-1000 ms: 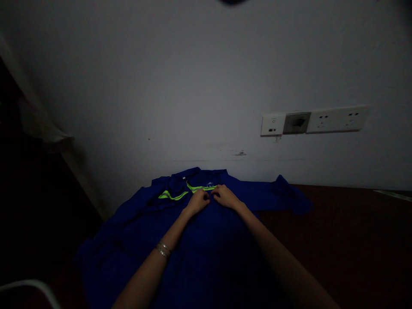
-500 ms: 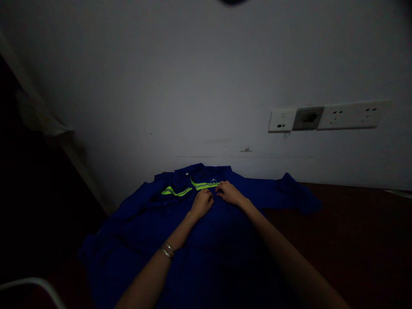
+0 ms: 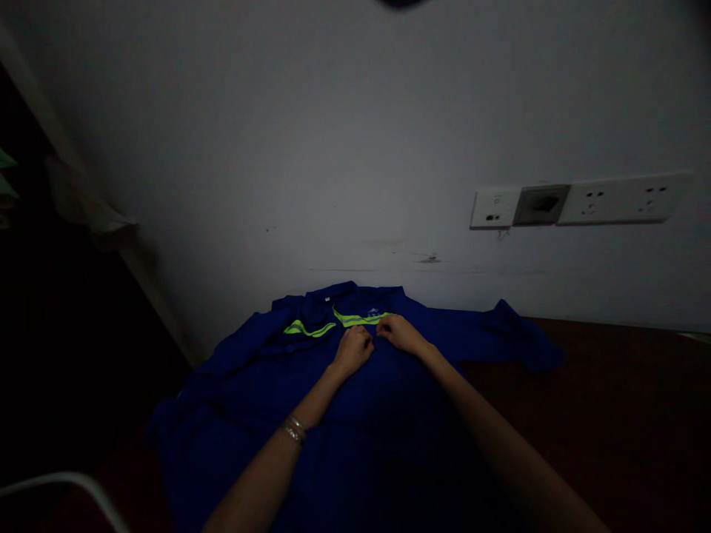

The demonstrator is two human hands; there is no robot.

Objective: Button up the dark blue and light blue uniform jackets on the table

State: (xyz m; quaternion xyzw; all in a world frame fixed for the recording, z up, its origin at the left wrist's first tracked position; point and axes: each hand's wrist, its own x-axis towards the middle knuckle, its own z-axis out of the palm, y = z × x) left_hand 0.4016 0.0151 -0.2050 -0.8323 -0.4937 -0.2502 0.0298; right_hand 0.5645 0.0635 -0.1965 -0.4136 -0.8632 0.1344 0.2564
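Note:
A blue work jacket [image 3: 311, 392] with yellow-green reflective strips [image 3: 355, 320] across the chest lies spread out, its collar towards the wall and one sleeve [image 3: 472, 333] stretched to the right. At the chest front, just below the strip, my left hand [image 3: 354, 350] is closed with its fingertips curled on the cloth. Close beside it on the right, my right hand [image 3: 401, 333] pinches the fabric near the strip's right end. What exactly lies between the fingertips is too dark and small to see. A silver bracelet [image 3: 294, 429] circles my left wrist.
Behind the jacket rises a pale wall [image 3: 333, 148] with a row of switches and sockets [image 3: 600, 201] at right. The dark reddish tabletop [image 3: 600, 400] extends right. A white curved bar [image 3: 72, 480] is at lower left, and pale cloth [image 3: 94, 207] hangs at left.
The whole view has shifted slightly, so everything sits a little further right. My right fingers have drawn closer together, and both hands stay at the jacket's chest.

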